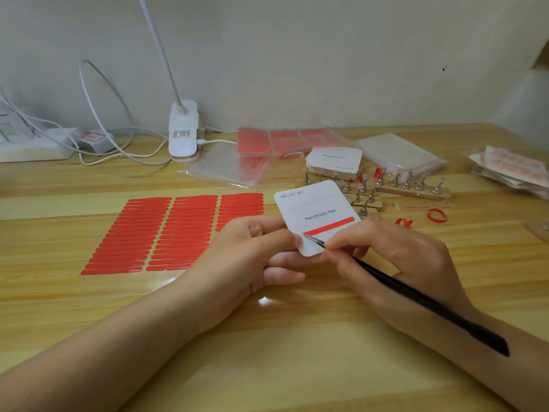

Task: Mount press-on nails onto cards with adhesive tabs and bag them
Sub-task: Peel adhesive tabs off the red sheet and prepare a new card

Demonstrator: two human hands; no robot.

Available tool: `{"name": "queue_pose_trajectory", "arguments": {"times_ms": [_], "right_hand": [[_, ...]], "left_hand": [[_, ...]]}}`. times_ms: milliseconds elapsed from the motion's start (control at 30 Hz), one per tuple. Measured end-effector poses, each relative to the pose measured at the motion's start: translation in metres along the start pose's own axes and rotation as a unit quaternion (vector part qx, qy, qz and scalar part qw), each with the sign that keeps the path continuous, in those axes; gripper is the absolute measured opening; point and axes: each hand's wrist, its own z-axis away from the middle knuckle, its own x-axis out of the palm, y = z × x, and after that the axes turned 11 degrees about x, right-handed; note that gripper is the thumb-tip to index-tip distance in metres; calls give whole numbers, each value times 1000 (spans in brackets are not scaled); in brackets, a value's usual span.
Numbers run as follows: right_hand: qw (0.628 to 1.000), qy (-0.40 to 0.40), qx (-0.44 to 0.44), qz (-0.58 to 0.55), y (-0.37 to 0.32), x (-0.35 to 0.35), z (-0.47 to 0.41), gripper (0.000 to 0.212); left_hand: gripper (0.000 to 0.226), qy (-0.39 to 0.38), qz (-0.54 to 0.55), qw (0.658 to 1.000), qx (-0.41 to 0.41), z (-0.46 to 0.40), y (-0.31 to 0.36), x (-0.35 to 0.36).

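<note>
Head view: left fingers (292,239) pinch one card (318,217); right fingers (334,248) grip one tweezers (416,295).

Left forearm: bare, comes in from the lower left, angled up toward the middle.
Left hand (252,251): palm turned up and inward, fingers curled, thumb on top; its grip pinches a card (316,212) at the lower left corner.
Right forearm: bare, comes in from the lower right.
Right hand (392,254): fingers bunched in a pen-like grip round black tweezers (416,295), whose rear end lies over the forearm.
</note>
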Motion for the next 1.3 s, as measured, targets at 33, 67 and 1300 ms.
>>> {"name": "queue_pose_trajectory", "arguments": {"times_ms": [33,67,1300], "right_hand": [[1000,-3,3,3,0,0,0,13],[1000,-4,6,4,0,-1,0,13],[995,14,82,-53,-4,-5,0,5]], "left_hand": [[25,-2,0,1000,1,0,0,0],[24,-5,-1,1000,2,-1,1,1],[29,0,5,1000,16,2,0,1]]}}
